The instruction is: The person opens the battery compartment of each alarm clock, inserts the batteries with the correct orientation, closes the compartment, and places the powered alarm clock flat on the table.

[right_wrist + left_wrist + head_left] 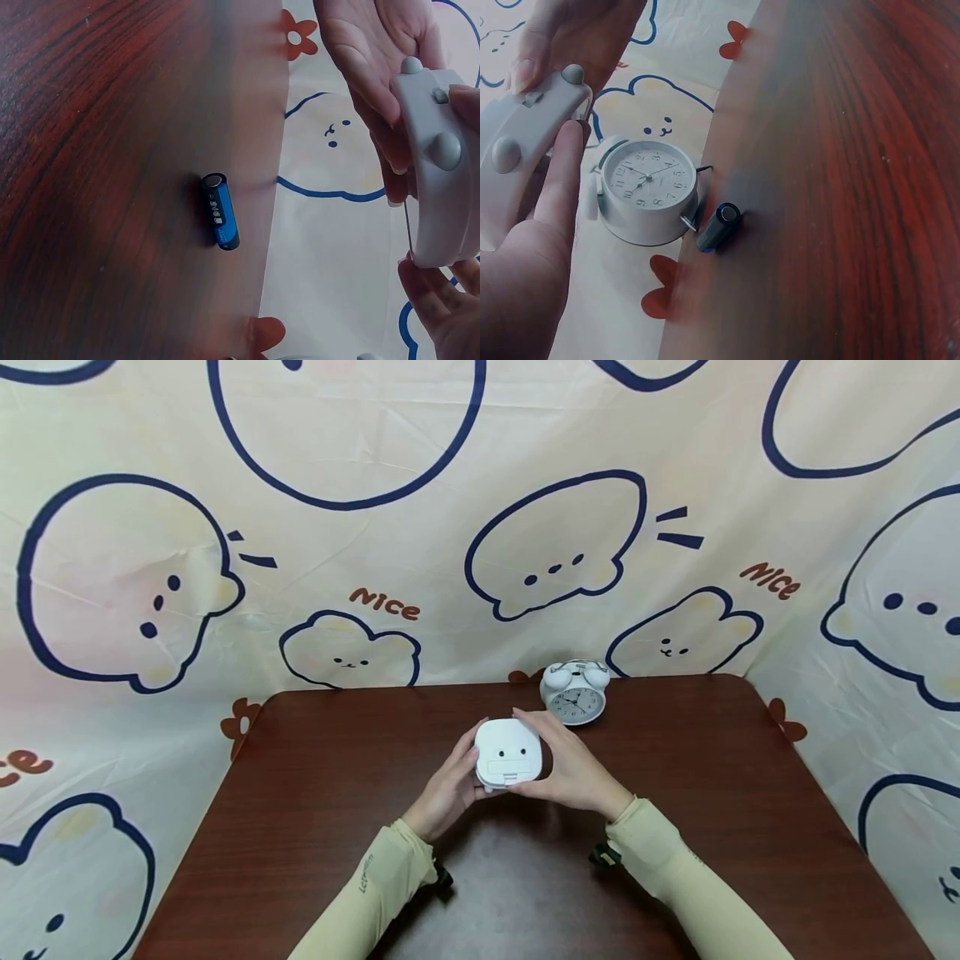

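A small white alarm clock [508, 747] is held up off the table, its back with two dark knobs and a battery cover facing the head camera. My left hand [450, 781] grips its left side. From the right, my right hand [573, 767] pinches it between a thumb at the lower edge and fingers at the upper edge. Two rounded feet and a small slider show along one side of the clock [442, 165] in the right wrist view. A blue and black battery [220, 212] lies on the table beneath; the head view hides it.
A round white twin-bell alarm clock [574, 693] stands near the back edge of the brown wooden table [337, 752], just beyond my right hand. A printed cloth [420, 552] hangs behind the table and along its sides.
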`<state>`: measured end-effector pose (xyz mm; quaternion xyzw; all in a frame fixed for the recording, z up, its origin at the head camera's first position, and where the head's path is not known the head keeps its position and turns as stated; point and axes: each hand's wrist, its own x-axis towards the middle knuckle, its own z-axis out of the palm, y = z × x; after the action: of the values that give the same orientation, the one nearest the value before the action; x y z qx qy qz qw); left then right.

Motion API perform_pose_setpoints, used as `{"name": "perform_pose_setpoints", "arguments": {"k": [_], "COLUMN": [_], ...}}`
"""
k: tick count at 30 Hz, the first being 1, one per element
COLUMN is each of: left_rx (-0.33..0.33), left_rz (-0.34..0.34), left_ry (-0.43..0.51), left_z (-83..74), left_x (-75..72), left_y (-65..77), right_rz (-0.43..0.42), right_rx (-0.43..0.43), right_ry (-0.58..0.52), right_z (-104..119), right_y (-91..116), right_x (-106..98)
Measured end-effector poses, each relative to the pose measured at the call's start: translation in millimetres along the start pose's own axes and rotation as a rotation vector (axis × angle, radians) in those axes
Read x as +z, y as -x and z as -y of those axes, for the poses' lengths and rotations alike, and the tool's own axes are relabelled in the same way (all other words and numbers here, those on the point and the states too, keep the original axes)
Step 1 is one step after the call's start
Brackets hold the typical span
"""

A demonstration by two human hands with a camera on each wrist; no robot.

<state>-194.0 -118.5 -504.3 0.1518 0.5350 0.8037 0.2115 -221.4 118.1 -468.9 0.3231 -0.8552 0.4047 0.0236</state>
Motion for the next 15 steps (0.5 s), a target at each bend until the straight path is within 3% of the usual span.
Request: {"name": "perform_pose_setpoints", "arguments": {"k": [8,15], "left_rx": [0.007,0.025], "left_rz": [-0.01,-0.043], "left_ry": [-0.009,-0.072], "left_z": [-0.4,-1.6], "left_x": [0.5,2.2], "left_y": [-1.0,-0.4], "right_rz": [0.0,0.01], "right_rx": [0.001,0.001], "right_ry": [-0.005,-0.013], "right_z": [0.9,1.1], "right_y": [-0.4,1.1], "right_x": [-1.5,-0.8]}}
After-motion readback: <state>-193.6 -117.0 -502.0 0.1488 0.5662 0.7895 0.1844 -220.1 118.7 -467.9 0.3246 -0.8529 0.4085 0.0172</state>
